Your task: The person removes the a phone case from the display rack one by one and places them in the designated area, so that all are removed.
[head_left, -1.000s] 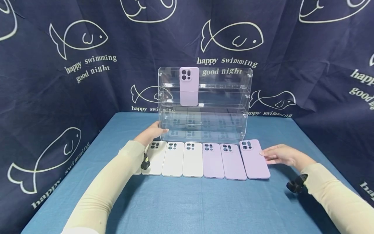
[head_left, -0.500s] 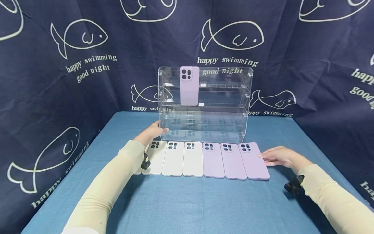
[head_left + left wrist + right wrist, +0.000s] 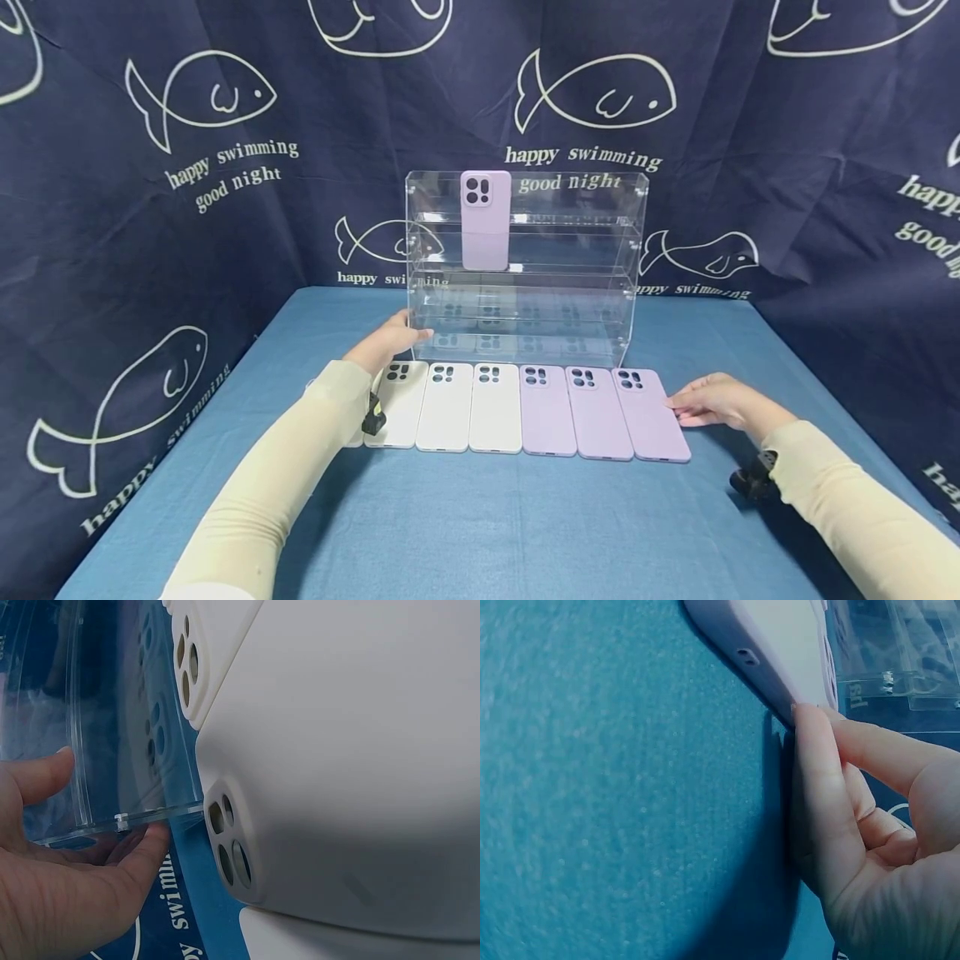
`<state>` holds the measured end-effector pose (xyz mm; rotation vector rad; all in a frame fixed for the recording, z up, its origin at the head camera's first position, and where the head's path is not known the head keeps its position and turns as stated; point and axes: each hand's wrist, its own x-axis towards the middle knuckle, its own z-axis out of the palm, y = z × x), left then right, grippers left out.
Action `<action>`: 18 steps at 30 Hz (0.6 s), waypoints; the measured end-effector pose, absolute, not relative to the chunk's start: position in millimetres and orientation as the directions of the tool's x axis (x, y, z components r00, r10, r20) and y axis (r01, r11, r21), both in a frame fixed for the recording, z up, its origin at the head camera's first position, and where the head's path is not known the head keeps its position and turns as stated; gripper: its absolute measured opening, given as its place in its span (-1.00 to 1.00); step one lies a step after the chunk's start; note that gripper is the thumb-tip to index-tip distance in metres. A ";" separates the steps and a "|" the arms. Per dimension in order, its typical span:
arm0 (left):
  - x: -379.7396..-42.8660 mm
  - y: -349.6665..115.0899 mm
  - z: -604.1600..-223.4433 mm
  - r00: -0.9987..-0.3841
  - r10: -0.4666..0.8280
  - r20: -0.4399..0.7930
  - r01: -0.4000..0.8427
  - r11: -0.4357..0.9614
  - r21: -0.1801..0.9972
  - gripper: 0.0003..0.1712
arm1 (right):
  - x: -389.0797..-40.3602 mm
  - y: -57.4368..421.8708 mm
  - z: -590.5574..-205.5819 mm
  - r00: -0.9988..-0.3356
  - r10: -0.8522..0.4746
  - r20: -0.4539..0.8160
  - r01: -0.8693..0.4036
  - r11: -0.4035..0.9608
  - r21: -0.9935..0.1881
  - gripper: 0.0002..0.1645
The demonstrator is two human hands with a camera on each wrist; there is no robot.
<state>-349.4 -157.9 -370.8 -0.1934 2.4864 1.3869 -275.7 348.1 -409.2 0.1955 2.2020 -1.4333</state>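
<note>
My right hand (image 3: pixel 720 402) pinches the right edge of the rightmost lilac phone case (image 3: pixel 654 423), thumb and forefinger meeting at its side in the right wrist view. The case lies at the row's right end, beside two other lilac phone cases (image 3: pixel 548 421). At the left end of a clear acrylic tiered display stand (image 3: pixel 577 254), my left hand (image 3: pixel 386 340) grips the side panel. The left wrist view has the thumb on one face and the fingers (image 3: pixel 154 847) around the other. One lilac phone case (image 3: pixel 486 229) stands upright on an upper tier.
Several white phone cases (image 3: pixel 495 417) continue the row leftward, the leftmost partly hidden under my left forearm. The row lies close before the stand on a blue cloth-covered table (image 3: pixel 480 525). A dark blue fish-print curtain (image 3: pixel 337 150) encloses the back and sides.
The rightmost lilac case has come down and shifted slightly toward me, settling against its neighbour in line with the row. My right hand moved a little leftward with it; the left hand stayed put.
</note>
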 end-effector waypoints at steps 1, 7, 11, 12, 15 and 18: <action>-349.4 -158.3 -371.1 -0.951 0.024 -0.309 -0.251 0.526 0.813 -0.11 | -275.7 348.4 -408.8 -0.863 -0.150 -0.483 0.382 0.433 -0.816 -0.90; -351.1 -158.8 -373.8 -0.953 0.030 -0.303 -0.242 0.528 0.814 -0.12 | -277.8 352.0 -405.9 -0.848 -0.161 -0.506 0.423 0.369 -0.827 -0.92; -352.6 -159.1 -374.0 -0.949 0.023 -0.315 -0.254 0.537 0.804 -0.10 | -282.0 355.1 -403.2 -0.845 -0.198 -0.497 0.425 0.317 -0.848 -0.89; -352.7 -159.3 -373.9 -0.947 0.021 -0.320 -0.258 0.542 0.800 -0.09 | -283.3 355.8 -402.5 -0.844 -0.212 -0.492 0.420 0.308 -0.854 -0.88; -352.6 -159.9 -373.7 -0.944 0.017 -0.330 -0.268 0.546 0.794 -0.08 | -286.4 356.4 -399.4 -0.846 -0.255 -0.469 0.403 0.270 -0.874 -0.84; -351.3 -159.9 -373.3 -0.944 0.027 -0.330 -0.262 0.549 0.794 -0.09 | -287.9 355.1 -395.4 -0.850 -0.284 -0.444 0.389 0.229 -0.892 -0.80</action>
